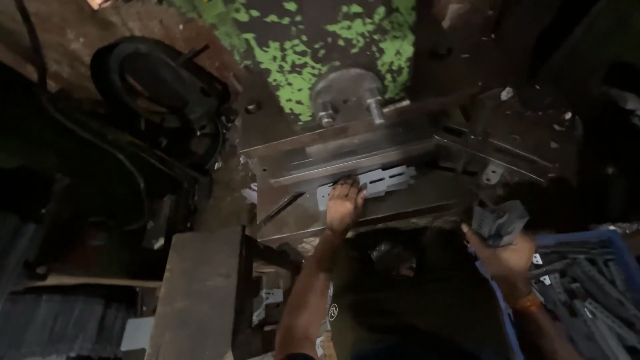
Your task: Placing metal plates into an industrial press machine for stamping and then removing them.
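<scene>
In the head view, your left hand lies flat, fingers spread, pressing on the near end of a slotted metal strip that stretches away to its right across the press bed. Your right hand is clenched around a stack of metal pieces, directly above the blue crate of similar parts.

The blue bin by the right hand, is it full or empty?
Not empty. The blue bin holds a heap of grey metal strips; how deep it goes cannot be told. The right hand holds more above it.
</scene>
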